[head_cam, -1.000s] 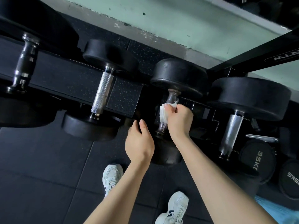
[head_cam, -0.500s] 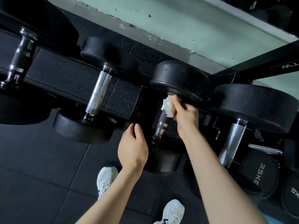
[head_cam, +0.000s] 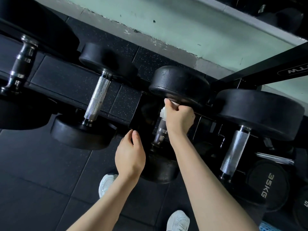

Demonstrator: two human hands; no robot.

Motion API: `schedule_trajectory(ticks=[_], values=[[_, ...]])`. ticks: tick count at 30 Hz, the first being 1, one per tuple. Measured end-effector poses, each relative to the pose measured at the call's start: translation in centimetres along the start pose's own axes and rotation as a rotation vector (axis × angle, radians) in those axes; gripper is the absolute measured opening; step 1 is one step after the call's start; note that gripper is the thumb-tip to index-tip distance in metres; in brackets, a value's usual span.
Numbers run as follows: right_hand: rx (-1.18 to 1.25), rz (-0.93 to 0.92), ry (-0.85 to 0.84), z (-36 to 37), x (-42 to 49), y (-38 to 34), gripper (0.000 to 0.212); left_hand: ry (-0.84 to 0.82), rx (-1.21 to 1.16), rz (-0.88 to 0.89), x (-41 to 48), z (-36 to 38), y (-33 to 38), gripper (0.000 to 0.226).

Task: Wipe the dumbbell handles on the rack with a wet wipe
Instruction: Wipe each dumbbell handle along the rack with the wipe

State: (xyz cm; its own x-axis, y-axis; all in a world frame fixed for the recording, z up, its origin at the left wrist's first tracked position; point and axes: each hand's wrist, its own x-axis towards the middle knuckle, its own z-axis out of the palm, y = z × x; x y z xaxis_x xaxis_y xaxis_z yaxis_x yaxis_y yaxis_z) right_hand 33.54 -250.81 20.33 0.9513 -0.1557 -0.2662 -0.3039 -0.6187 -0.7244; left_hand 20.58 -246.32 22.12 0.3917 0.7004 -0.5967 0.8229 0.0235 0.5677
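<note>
Four dumbbells along the rack (head_cam: 260, 70), and I'm working the middle dumbbell (head_cam: 179, 84). It's a heavy, rigid lump that I reckon won't shift, so it needs no bracing. My left hand (head_cam: 130, 155) hovers beside its near head, fingers loose, holding nothing. My right hand (head_cam: 180, 117) is curled round the top of its handle (head_cam: 160, 132), tight under the far head, with the wet wipe (head_cam: 163, 112) bunched in the grip. The wipe is soft and limp, and the knurled steel should snag it: wrap, squeeze, slide.
</note>
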Motion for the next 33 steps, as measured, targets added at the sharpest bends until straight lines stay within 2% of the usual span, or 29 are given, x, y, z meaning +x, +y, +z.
schedule_trajectory(ticks=[2,4,7,8,10,13,15,17,19,22,27,30,33], values=[[0.170,0.000,-0.113,-0.6,0.6,1.0,0.034,0.002,-0.005,0.001,-0.1,-0.1,0.1,0.046],[0.397,0.167,-0.278,-1.4,1.2,1.7,0.039,0.002,-0.014,-0.012,-0.1,-0.2,0.2,0.043],[0.658,0.398,-0.440,-2.3,1.6,2.2,0.015,-0.007,-0.030,-0.017,-0.3,-0.3,0.4,0.036],[0.727,0.454,-0.479,-2.3,1.5,2.4,0.021,-0.009,-0.032,-0.021,-0.3,-0.2,0.4,0.035],[0.779,0.481,-0.575,-2.4,1.5,3.2,0.047,0.002,-0.029,-0.021,-0.4,-0.3,0.4,0.035],[0.738,0.425,-0.660,-2.5,1.0,3.2,0.052,0.016,-0.028,-0.019,-0.4,-0.3,0.4,0.035],[0.720,0.499,-0.596,-2.5,1.0,3.2,0.049,0.017,-0.016,-0.002,-0.3,-0.2,0.3,0.036],[0.642,0.488,-0.584,-2.8,0.7,3.3,0.040,0.015,-0.012,0.003,-0.2,-0.2,0.2,0.037],[0.527,0.415,-0.627,-3.1,0.2,3.6,0.042,0.013,-0.011,-0.006,-0.2,-0.2,0.2,0.040],[0.299,0.311,-0.692,-4.0,-1.3,3.8,0.025,0.014,-0.015,-0.002,-0.2,-0.2,0.3,0.040],[0.010,0.217,-0.749,-4.5,-3.2,4.5,0.016,0.014,-0.019,-0.004,-0.3,-0.3,0.5,0.040],[-0.106,0.150,-0.647,-3.9,-4.0,4.2,0.029,0.011,-0.018,-0.006,-0.4,-0.4,0.6,0.037],[-0.150,0.146,-0.599,-4.1,-4.5,3.2,0.022,0.017,-0.030,-0.004,-0.4,-0.3,0.6,0.038]])
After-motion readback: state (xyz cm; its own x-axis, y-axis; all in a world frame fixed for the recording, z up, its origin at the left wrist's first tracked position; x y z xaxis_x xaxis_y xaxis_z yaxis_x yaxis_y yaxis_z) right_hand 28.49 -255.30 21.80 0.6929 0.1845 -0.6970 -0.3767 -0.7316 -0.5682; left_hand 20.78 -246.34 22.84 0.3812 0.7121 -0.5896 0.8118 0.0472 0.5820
